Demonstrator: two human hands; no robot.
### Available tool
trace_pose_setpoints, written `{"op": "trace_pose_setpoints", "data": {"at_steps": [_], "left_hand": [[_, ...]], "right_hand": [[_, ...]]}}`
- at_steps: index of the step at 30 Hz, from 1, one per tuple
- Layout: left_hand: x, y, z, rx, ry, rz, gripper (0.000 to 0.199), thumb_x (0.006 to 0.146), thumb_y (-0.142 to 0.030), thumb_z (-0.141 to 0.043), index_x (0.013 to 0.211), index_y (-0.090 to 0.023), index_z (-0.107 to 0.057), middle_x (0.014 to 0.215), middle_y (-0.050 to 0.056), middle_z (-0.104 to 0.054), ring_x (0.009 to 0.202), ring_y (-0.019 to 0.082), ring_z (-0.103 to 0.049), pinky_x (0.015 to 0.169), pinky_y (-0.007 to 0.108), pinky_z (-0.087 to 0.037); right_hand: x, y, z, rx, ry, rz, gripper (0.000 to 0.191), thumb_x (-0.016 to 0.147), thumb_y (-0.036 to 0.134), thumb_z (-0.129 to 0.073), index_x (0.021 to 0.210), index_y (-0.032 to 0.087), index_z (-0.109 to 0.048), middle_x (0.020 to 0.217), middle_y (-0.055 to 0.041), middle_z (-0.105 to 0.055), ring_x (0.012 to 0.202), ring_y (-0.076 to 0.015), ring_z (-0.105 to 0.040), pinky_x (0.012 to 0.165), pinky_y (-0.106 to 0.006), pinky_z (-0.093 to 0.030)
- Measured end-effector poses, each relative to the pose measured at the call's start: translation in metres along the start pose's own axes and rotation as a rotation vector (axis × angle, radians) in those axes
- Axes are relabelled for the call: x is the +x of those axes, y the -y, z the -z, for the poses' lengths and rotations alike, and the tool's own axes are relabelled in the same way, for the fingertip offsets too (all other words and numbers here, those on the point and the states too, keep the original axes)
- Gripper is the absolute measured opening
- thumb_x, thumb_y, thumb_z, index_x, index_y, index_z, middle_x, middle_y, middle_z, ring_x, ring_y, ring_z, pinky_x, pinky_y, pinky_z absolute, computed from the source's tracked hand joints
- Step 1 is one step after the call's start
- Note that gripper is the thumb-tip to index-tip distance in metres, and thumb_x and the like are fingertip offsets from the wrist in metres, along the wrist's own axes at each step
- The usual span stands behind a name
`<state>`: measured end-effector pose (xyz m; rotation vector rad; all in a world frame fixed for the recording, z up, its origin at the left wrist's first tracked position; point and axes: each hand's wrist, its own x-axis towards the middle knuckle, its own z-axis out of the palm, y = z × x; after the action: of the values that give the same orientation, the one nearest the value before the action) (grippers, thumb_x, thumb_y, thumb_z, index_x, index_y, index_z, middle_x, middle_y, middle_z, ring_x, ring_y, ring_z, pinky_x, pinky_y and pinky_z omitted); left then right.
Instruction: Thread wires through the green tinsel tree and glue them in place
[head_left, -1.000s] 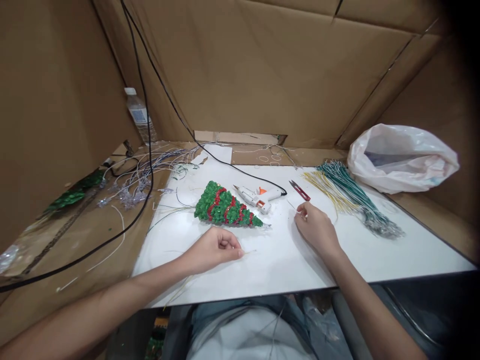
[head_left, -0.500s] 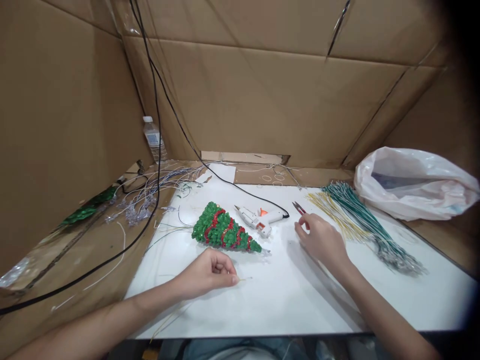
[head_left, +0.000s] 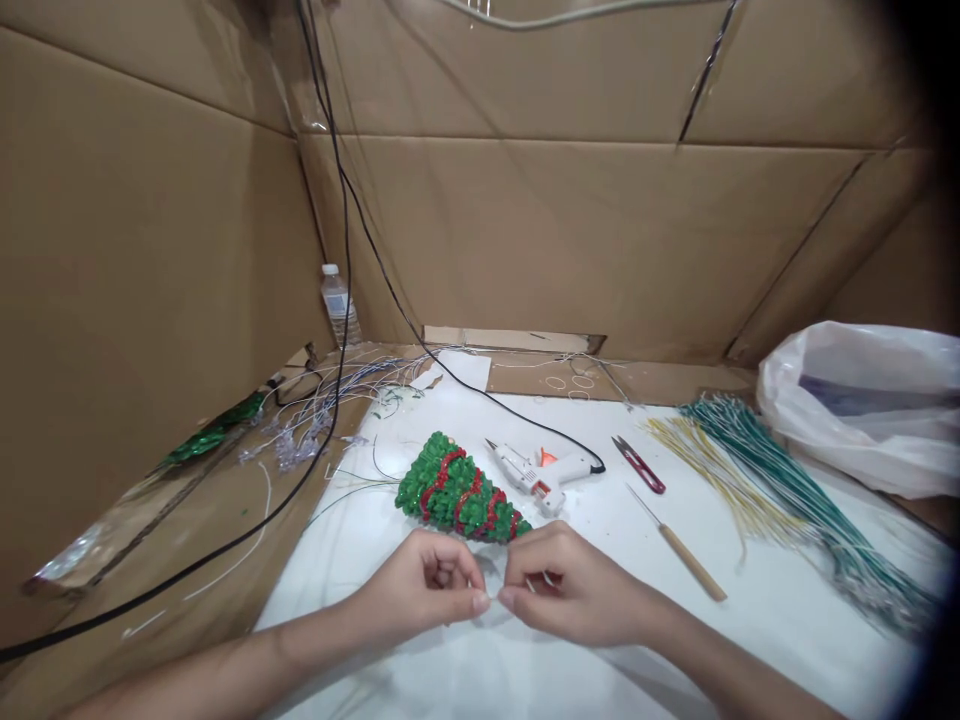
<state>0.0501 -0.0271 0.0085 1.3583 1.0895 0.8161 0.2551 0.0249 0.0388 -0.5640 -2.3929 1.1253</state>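
Low over the white tabletop, the fingertips of my two hands almost meet. My left hand [head_left: 431,588] is closed in a pinch on a thin yellowish wire [head_left: 490,599], of which only a short bit shows. My right hand [head_left: 566,585] is pinched at the wire's other end, its fingers curled; its fingertips partly hide what they hold. Just beyond the hands lies a small green Christmas tree [head_left: 457,487] with red garland, on its side, its tip hidden behind my right hand. Thread snips [head_left: 639,465] and a wooden-handled awl [head_left: 686,555] lie to the right.
Behind the tree rests a white glue gun [head_left: 536,475] with a black cord. Bundles of yellow wires [head_left: 720,470] and green wires [head_left: 787,480] lie right, near a white plastic bag [head_left: 840,440]. A water bottle [head_left: 339,305] stands back left, beside tangled clear-tipped wires [head_left: 300,440]. Cardboard walls surround the table.
My right hand has left the snips, which lie on the table, and come left to meet my left hand at the wire. The awl is now uncovered. The view has shifted slightly.
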Motion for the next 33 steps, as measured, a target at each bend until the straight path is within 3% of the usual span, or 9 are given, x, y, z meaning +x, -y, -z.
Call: {"op": "trace_pose_setpoints", "data": {"at_steps": [7, 9, 12, 15, 17, 23, 30, 33], "left_hand": [[0.000, -0.010, 0.000, 0.077, -0.096, 0.055, 0.021, 0.071, -0.032, -0.070, 0.068, -0.012, -0.062, 0.049, -0.004, -0.052, 0.041, 0.005, -0.044, 0.042, 0.017, -0.033], [-0.001, -0.012, -0.001, 0.101, -0.101, 0.041, 0.018, 0.073, -0.029, -0.068, 0.068, -0.012, -0.063, 0.050, -0.005, -0.051, 0.042, 0.005, -0.044, 0.043, 0.017, -0.034], [-0.002, -0.013, -0.002, 0.116, -0.091, 0.030, 0.019, 0.074, -0.030, -0.067, 0.067, -0.013, -0.063, 0.049, -0.005, -0.051, 0.041, 0.005, -0.045, 0.043, 0.017, -0.034], [-0.004, -0.013, -0.004, 0.137, -0.078, -0.010, 0.020, 0.074, -0.031, -0.067, 0.067, -0.012, -0.064, 0.047, -0.005, -0.050, 0.042, 0.006, -0.046, 0.044, 0.018, -0.034], [-0.004, -0.012, -0.003, 0.148, -0.064, -0.049, 0.019, 0.075, -0.030, -0.067, 0.068, -0.012, -0.065, 0.049, -0.004, -0.052, 0.044, 0.006, -0.047, 0.046, 0.018, -0.035], [-0.004, -0.011, -0.002, 0.153, -0.040, -0.074, 0.017, 0.075, -0.029, -0.068, 0.073, -0.012, -0.068, 0.055, -0.002, -0.056, 0.048, 0.007, -0.048, 0.048, 0.019, -0.036], [-0.004, -0.014, -0.002, 0.193, -0.087, -0.081, 0.015, 0.075, -0.028, -0.068, 0.074, -0.013, -0.069, 0.065, 0.002, -0.064, 0.059, 0.010, -0.053, 0.057, 0.021, -0.042], [-0.004, -0.014, -0.002, 0.210, -0.081, -0.087, 0.015, 0.075, -0.029, -0.068, 0.074, -0.013, -0.070, 0.068, 0.003, -0.066, 0.062, 0.011, -0.054, 0.060, 0.022, -0.042]], "right_hand": [[-0.007, -0.026, 0.029, 0.363, -0.447, -0.097, 0.033, 0.076, 0.029, -0.057, 0.048, 0.018, -0.044, 0.044, 0.0051, -0.037, 0.043, -0.0066, -0.029, 0.042, -0.022, -0.022], [-0.008, -0.026, 0.025, 0.420, -0.438, -0.145, 0.034, 0.077, 0.033, -0.059, 0.050, 0.018, -0.044, 0.046, 0.0050, -0.039, 0.044, -0.0067, -0.030, 0.042, -0.021, -0.023], [-0.006, -0.021, 0.008, 0.349, -0.295, -0.189, 0.030, 0.074, 0.035, -0.065, 0.056, 0.017, -0.050, 0.050, 0.0044, -0.042, 0.047, -0.0071, -0.034, 0.044, -0.021, -0.026], [-0.004, -0.013, -0.009, 0.233, -0.153, -0.148, 0.028, 0.079, 0.034, -0.061, 0.058, 0.017, -0.053, 0.050, 0.0049, -0.039, 0.048, -0.0070, -0.032, 0.044, -0.021, -0.025], [-0.003, -0.009, -0.014, 0.194, -0.124, -0.115, 0.026, 0.081, 0.032, -0.058, 0.061, 0.016, -0.057, 0.051, 0.0044, -0.040, 0.049, -0.0069, -0.033, 0.045, -0.020, -0.026], [-0.002, -0.005, -0.013, 0.153, -0.214, -0.098, 0.021, 0.079, 0.027, -0.057, 0.063, 0.016, -0.063, 0.051, 0.0024, -0.047, 0.047, -0.0072, -0.037, 0.043, -0.020, -0.027], [-0.005, -0.007, -0.002, 0.164, -0.538, -0.097, 0.025, 0.075, 0.030, -0.061, 0.054, 0.017, -0.055, 0.048, 0.0017, -0.047, 0.045, -0.0089, -0.039, 0.041, -0.021, -0.030], [-0.005, -0.008, -0.001, 0.184, -0.529, -0.099, 0.025, 0.076, 0.030, -0.059, 0.055, 0.017, -0.054, 0.048, 0.0019, -0.046, 0.046, -0.0089, -0.039, 0.041, -0.021, -0.030]]}}
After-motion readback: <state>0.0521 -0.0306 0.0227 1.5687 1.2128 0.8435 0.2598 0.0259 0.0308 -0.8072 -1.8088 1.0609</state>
